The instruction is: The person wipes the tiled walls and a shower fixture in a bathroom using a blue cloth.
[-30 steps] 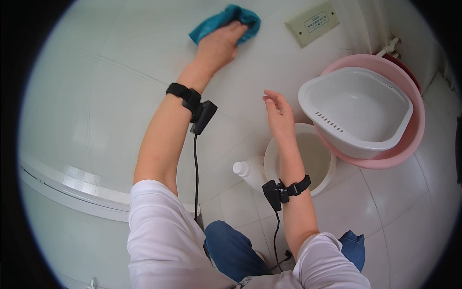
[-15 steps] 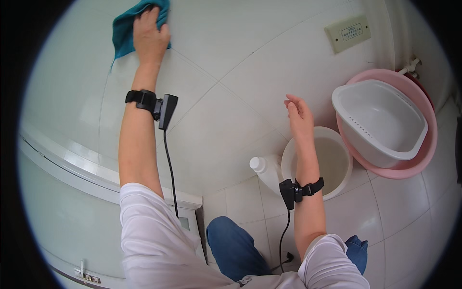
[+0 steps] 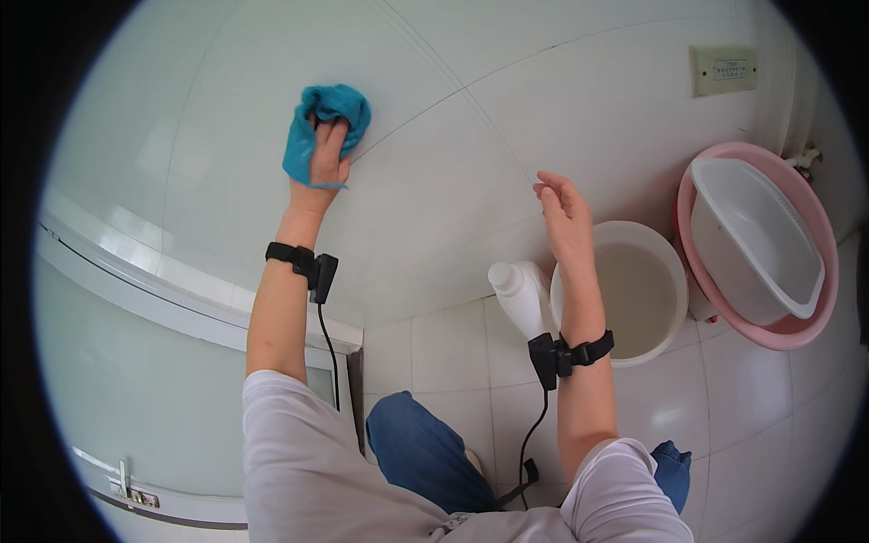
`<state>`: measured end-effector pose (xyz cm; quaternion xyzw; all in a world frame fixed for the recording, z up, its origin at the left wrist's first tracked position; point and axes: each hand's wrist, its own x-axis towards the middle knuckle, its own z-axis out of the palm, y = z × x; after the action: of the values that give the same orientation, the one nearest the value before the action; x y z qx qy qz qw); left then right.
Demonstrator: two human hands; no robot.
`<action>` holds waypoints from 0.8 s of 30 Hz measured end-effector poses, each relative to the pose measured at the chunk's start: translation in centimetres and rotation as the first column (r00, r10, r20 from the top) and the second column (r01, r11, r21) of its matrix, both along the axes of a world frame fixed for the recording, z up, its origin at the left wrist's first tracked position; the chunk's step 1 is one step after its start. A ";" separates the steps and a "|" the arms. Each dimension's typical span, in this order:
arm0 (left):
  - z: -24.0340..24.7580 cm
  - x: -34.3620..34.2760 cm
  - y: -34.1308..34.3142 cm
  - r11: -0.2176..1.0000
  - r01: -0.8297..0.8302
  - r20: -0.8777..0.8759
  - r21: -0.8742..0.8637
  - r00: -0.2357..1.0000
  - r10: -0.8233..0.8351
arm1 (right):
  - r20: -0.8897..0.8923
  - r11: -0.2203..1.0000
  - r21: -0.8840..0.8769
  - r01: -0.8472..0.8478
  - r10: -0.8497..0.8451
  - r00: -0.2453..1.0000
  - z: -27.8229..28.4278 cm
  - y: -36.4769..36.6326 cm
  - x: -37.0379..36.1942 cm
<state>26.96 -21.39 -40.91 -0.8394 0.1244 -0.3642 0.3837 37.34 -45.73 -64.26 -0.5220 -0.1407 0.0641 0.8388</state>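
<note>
My left hand (image 3: 328, 165) is closed on a teal cloth (image 3: 351, 107), pressing it bunched up against the white tiled wall (image 3: 434, 181). A loose edge of the cloth hangs by the wrist. My right hand (image 3: 568, 217) holds nothing; its fingers are loosely bent and apart, in the air beside the wall. Below that forearm stands a white bucket (image 3: 683, 290) that seems to hold cloudy liquid. A white bottle (image 3: 521, 303) with a screw cap is next to the bucket, partly behind my right wrist. Each wrist wears a black strap with a small cabled device.
To the right, a white plastic basin (image 3: 756, 235) rests tilted in a pink basin (image 3: 819, 330), close to a tap (image 3: 804, 160). A cream cover plate (image 3: 724, 71) is fixed on the wall. A white-framed door (image 3: 154, 398) stands at the left. Pale tiles cover the floor (image 3: 444, 362).
My left hand has brought the cloth down and to the right along the wall, and the cloth is now more bunched. The view has shifted; my right hand stays nearly as it was.
</note>
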 end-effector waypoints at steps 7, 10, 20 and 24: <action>-5.0 2.6 -2.7 0.998 0.050 -0.189 -0.046 0.980 -0.058 | -0.010 0.998 -0.022 -0.051 0.051 0.999 0.0 0.4 -1.0; -4.6 2.3 -1.7 0.999 0.041 -0.229 0.035 0.973 -0.032 | 0.026 0.996 -0.040 -0.081 0.082 0.996 0.6 0.6 -1.6; -6.8 6.6 -6.5 0.982 0.132 -0.074 -0.136 0.987 -0.143 | -0.004 0.995 -0.053 -0.079 0.079 0.997 0.6 0.2 -1.3; -12.2 5.4 -4.8 0.995 0.024 -0.513 -0.101 0.855 -0.072 | 0.007 0.996 -0.029 -0.084 0.085 0.996 0.9 0.7 -1.4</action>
<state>32.37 -26.16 -53.08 -0.9195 0.2269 -0.1407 0.2885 35.92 -45.07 -63.31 -0.5276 -0.1652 0.0994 0.8273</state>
